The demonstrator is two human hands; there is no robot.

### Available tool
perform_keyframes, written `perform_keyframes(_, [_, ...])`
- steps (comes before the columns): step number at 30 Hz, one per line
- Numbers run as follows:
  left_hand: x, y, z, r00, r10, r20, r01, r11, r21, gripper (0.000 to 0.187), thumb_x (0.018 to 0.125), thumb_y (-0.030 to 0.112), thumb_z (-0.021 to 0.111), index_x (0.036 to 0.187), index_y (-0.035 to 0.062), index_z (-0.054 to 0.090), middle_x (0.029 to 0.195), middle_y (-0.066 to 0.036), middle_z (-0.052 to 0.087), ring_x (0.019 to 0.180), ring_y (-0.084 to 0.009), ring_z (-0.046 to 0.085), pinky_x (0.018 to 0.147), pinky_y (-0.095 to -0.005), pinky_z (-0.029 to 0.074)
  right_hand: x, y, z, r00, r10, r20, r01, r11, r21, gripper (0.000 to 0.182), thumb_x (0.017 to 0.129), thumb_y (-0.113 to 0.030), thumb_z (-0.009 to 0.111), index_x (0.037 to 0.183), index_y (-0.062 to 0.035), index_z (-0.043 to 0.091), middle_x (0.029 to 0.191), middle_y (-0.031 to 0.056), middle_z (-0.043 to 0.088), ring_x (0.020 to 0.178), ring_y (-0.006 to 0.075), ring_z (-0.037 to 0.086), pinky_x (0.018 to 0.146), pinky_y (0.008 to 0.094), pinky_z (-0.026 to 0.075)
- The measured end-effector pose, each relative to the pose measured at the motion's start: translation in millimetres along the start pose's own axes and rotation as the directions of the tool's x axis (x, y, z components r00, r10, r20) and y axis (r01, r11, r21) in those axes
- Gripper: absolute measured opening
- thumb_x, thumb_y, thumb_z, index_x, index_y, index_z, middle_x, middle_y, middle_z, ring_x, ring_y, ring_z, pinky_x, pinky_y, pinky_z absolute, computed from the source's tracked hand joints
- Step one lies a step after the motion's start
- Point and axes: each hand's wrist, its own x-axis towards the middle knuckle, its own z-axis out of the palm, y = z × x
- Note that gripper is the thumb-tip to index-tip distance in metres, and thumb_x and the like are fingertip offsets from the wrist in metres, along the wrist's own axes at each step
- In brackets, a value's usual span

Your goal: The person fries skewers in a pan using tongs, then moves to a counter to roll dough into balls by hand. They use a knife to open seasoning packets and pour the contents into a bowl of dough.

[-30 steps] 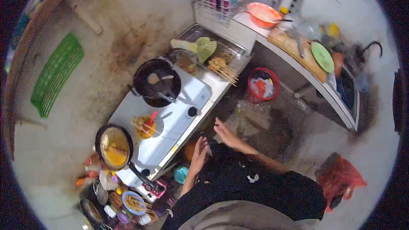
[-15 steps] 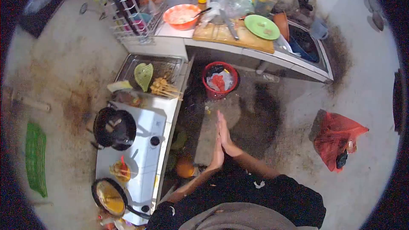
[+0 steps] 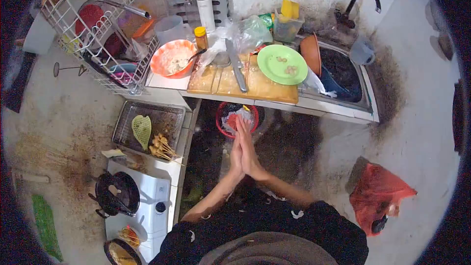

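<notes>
My left hand [image 3: 236, 153] and my right hand [image 3: 249, 151] are pressed palm to palm in front of my body, their fingers straight and held together. Whatever lies between the palms, if anything, is hidden. From this view the fingertips overlap the red bin [image 3: 219, 126] on the floor beyond them. On the counter ahead, a green plate [image 3: 274, 71] bears several small pale balls. Left of it, a knife [image 3: 237, 68] rests on the wooden cutting board [image 3: 206, 84]. An orange bowl [image 3: 158, 64] holds a pale, floury mixture with a dark-handled utensil in it.
A sink [image 3: 367, 88] with dishes lies right of the plate, under a black faucet [image 3: 349, 12]. To my left are a stove [image 3: 153, 181] with a black wok [image 3: 117, 194], a tray [image 3: 128, 118] with skewers [image 3: 164, 148], and a wire rack [image 3: 98, 64]. A red plastic bag [image 3: 378, 194] is at right.
My view has tilted up and shifted, so the counter appears larger and lower. My hands remain pressed together and have moved slightly left in the view, now overlapping the bin.
</notes>
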Motion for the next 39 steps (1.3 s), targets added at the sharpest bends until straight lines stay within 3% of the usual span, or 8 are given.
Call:
perform_keyframes(6, [23,16,15,0.999,0.036,-0.029,-0.023,0.936,0.352,0.053,0.090,0.031,0.021,0.131,-0.0004,0.012,0.138,-0.011,0.010,0.127,-0.0251,0.010,0.103,-0.0333,0.007,99,27,-17,0.988,-0.013,-0.152,0.034,0.990,0.140,0.050,0.089,-0.029,0.021,0.132,-0.0036,0.015,0.137,0.0128,0.014,0.128,0.0250,0.010,0.103,0.0345,0.003])
perform_keyframes(9, [41,38,23,0.977,0.160,0.142,-0.213,0.656,0.724,0.050,0.089,0.020,0.030,0.131,-0.0016,0.012,0.137,-0.016,0.013,0.127,-0.0254,0.010,0.103,-0.0319,0.007,135,53,-20,0.975,0.039,-0.217,0.112,0.762,0.637,0.052,0.089,-0.038,0.021,0.130,-0.0060,0.021,0.137,0.0114,0.016,0.127,0.0234,0.015,0.103,0.0349,0.011])
perform_keyframes(11, [58,59,10,0.907,0.126,0.401,-0.419,0.327,0.847,0.054,0.086,0.017,0.037,0.130,-0.0023,0.014,0.135,-0.019,0.015,0.126,-0.0287,0.014,0.102,-0.0334,0.011,162,22,-30,0.954,0.292,-0.063,0.025,0.133,0.991,0.060,0.086,-0.046,0.024,0.130,-0.0055,0.021,0.136,0.0121,0.018,0.126,0.0219,0.018,0.103,0.0347,0.012])
perform_keyframes(12, [64,68,5,0.896,0.108,0.431,-0.443,0.272,0.854,0.054,0.084,0.013,0.040,0.130,-0.0022,0.016,0.134,-0.021,0.018,0.125,-0.0312,0.018,0.101,-0.0341,0.015,167,13,-34,0.951,0.302,-0.071,0.029,0.140,0.990,0.060,0.086,-0.046,0.024,0.130,-0.0055,0.021,0.136,0.0121,0.018,0.126,0.0219,0.018,0.103,0.0347,0.012])
perform_keyframes(17, [95,93,-20,0.913,0.070,0.402,-0.391,0.435,0.811,0.052,0.084,0.011,0.038,0.130,-0.0007,0.017,0.135,-0.019,0.018,0.125,-0.0288,0.020,0.101,-0.0334,0.016,205,-11,-34,0.998,0.060,-0.016,0.024,-0.140,0.990,0.066,0.083,-0.052,0.024,0.129,-0.0043,0.021,0.135,0.0128,0.019,0.127,0.0239,0.014,0.103,0.0367,0.009])
perform_keyframes(20, [110,105,-14,0.947,0.163,0.276,-0.293,0.789,0.539,0.052,0.085,0.012,0.038,0.130,-0.0009,0.016,0.136,-0.019,0.016,0.125,-0.0281,0.019,0.101,-0.0332,0.016,216,-18,-23,0.998,0.053,-0.046,0.056,-0.198,0.979,0.066,0.083,-0.052,0.023,0.129,-0.0042,0.021,0.135,0.0131,0.019,0.126,0.0257,0.013,0.103,0.0382,0.008])
perform_keyframes(28, [130,109,-29,0.883,0.076,0.463,-0.461,0.320,0.828,0.057,0.081,0.010,0.046,0.130,-0.0004,0.018,0.134,-0.021,0.016,0.123,-0.0339,0.020,0.100,-0.0368,0.019,235,-11,-14,0.988,0.110,-0.109,0.131,-0.220,0.967,0.066,0.083,-0.052,0.023,0.128,-0.0041,0.023,0.135,0.0134,0.019,0.126,0.0273,0.014,0.103,0.0390,0.008])
perform_keyframes(39, [135,120,-13,0.889,0.082,0.451,-0.456,0.263,0.851,0.048,0.084,0.017,0.045,0.126,0.0011,0.029,0.133,-0.020,0.018,0.121,-0.0337,0.024,0.099,-0.0391,0.021,251,-6,-31,0.991,0.126,-0.049,0.087,-0.317,0.945,0.066,0.082,-0.054,0.025,0.125,-0.0041,0.029,0.133,0.0138,0.024,0.126,0.0277,0.016,0.103,0.0394,0.007])
